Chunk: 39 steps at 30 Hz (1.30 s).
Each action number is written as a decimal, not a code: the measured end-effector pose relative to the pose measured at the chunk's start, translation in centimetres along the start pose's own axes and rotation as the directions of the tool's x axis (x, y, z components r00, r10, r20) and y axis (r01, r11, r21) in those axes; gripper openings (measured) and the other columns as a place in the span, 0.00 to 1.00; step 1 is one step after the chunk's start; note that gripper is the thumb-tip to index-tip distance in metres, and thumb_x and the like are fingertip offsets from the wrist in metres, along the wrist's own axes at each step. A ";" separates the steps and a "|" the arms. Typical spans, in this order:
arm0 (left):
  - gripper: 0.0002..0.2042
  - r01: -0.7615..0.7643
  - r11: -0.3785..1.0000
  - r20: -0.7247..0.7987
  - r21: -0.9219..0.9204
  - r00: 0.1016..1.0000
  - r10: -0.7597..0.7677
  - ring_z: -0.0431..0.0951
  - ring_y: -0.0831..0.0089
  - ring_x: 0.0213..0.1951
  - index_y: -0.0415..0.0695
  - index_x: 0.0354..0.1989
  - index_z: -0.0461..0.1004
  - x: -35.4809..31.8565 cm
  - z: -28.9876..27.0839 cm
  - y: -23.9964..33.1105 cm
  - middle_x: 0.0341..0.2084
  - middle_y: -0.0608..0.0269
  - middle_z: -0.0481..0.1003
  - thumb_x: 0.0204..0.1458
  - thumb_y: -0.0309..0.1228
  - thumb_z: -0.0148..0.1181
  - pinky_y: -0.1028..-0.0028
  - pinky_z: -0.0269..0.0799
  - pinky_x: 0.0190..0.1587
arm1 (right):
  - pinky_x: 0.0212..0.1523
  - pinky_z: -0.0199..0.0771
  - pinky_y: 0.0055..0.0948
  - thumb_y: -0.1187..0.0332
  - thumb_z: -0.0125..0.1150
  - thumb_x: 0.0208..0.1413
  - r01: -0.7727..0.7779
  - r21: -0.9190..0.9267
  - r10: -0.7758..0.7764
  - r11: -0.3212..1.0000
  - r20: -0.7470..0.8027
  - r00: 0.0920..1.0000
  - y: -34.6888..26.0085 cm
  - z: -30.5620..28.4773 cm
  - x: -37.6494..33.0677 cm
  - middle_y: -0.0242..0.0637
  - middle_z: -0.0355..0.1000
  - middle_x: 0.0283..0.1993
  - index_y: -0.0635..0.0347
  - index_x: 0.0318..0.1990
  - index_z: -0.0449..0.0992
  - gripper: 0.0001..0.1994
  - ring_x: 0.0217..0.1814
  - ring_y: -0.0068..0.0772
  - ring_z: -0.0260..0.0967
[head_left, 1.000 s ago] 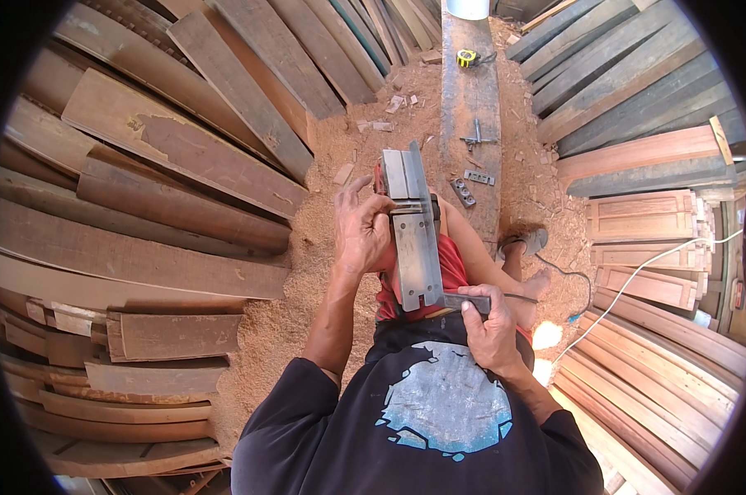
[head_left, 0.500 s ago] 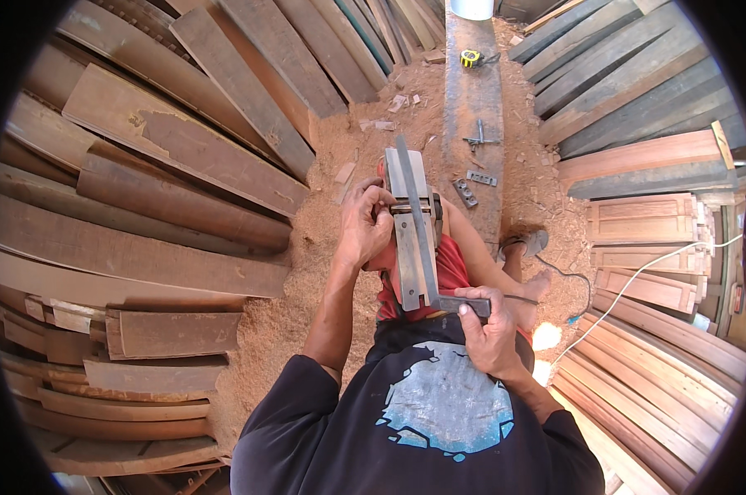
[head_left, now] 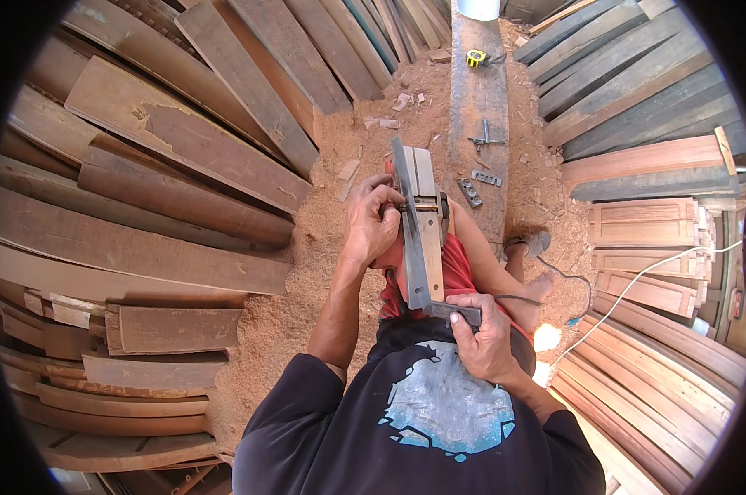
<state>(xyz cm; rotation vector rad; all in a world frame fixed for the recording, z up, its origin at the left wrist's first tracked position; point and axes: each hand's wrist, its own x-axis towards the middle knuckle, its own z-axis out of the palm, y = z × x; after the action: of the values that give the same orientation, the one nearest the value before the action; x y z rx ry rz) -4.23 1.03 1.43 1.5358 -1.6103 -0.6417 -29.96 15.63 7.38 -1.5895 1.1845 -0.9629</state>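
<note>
Open room lies left of the left hand [head_left: 371, 223], above a floor of pale brown sawdust [head_left: 311, 247], until long brown wooden boards [head_left: 134, 247] begin. The narrow, worn wooden-plank surface [head_left: 479, 107] carries a yellow-and-black tape measure [head_left: 476, 58] and a grey metal T-shaped wrench [head_left: 486, 136]. Over the lap, sole upward, is a planer with 2 flat metal plates [head_left: 432, 256]; the left fingers bend in at its edge (whether that grip clamps anything, I cannot tell). The right hand [head_left: 482, 340] has its grip closed on the thick dark stock of a thin-bladed grey metal square [head_left: 413, 239]. Its blade, slanting across the sole 0.5 s ago, now follows the left edge.
</note>
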 end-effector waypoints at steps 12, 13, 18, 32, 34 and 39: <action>0.13 -0.143 0.971 -0.072 0.191 0.985 0.159 0.75 0.44 0.62 0.47 0.37 0.87 -0.3 0.1 0.6 0.58 0.45 0.79 0.49 0.19 0.58 0.50 0.67 0.68 | 0.48 0.82 0.43 0.74 0.65 0.66 0.037 0.004 -0.037 0.999 -0.029 0.999 0.3 0.3 -0.1 0.52 0.82 0.48 0.66 0.53 0.72 0.12 0.46 0.52 0.84; 0.13 -0.125 0.970 -0.074 0.208 0.987 0.143 0.74 0.44 0.63 0.47 0.37 0.88 -0.4 0.1 0.8 0.58 0.45 0.79 0.49 0.20 0.58 0.50 0.67 0.68 | 0.48 0.82 0.43 0.74 0.65 0.66 0.032 0.006 -0.032 0.999 -0.023 0.999 0.1 0.2 -0.1 0.52 0.82 0.48 0.66 0.53 0.72 0.12 0.47 0.53 0.84; 0.14 -0.041 0.961 -0.075 0.275 0.995 0.064 0.71 0.44 0.65 0.49 0.40 0.89 -0.3 0.2 1.5 0.60 0.43 0.77 0.51 0.22 0.58 0.49 0.65 0.70 | 0.49 0.82 0.43 0.74 0.64 0.66 0.024 0.029 -0.024 0.999 -0.011 1.000 -0.5 0.2 -0.1 0.53 0.82 0.48 0.67 0.53 0.71 0.13 0.47 0.54 0.84; 0.13 -0.122 0.980 -0.084 0.155 0.987 0.136 0.75 0.47 0.62 0.45 0.36 0.87 0.2 0.2 0.4 0.56 0.47 0.80 0.48 0.19 0.57 0.51 0.66 0.69 | 0.49 0.81 0.44 0.75 0.64 0.66 0.006 0.010 -0.006 1.000 0.008 1.000 -0.9 0.3 -0.1 0.54 0.82 0.48 0.67 0.52 0.71 0.12 0.47 0.55 0.83; 0.13 -0.147 0.980 -0.054 0.137 0.986 0.155 0.75 0.47 0.62 0.45 0.35 0.87 0.3 0.1 0.1 0.57 0.47 0.80 0.48 0.18 0.57 0.51 0.66 0.69 | 0.49 0.81 0.44 0.75 0.64 0.66 0.011 0.005 -0.011 1.000 0.007 1.000 -0.9 0.2 0.0 0.53 0.82 0.48 0.67 0.53 0.70 0.12 0.47 0.55 0.83; 0.15 -0.168 0.967 -0.044 0.193 0.983 0.180 0.74 0.49 0.63 0.47 0.34 0.87 0.3 0.1 0.4 0.58 0.48 0.79 0.48 0.16 0.55 0.54 0.66 0.68 | 0.49 0.81 0.43 0.74 0.63 0.66 -0.009 0.028 0.010 1.000 -0.008 1.000 -0.9 0.1 0.2 0.52 0.82 0.47 0.66 0.53 0.72 0.11 0.47 0.51 0.83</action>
<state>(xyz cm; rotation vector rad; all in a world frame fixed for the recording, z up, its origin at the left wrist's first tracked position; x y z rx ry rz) -4.50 0.74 1.74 1.5101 -1.7761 -0.3504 -29.60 15.62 8.24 -1.5581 1.1780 -0.9763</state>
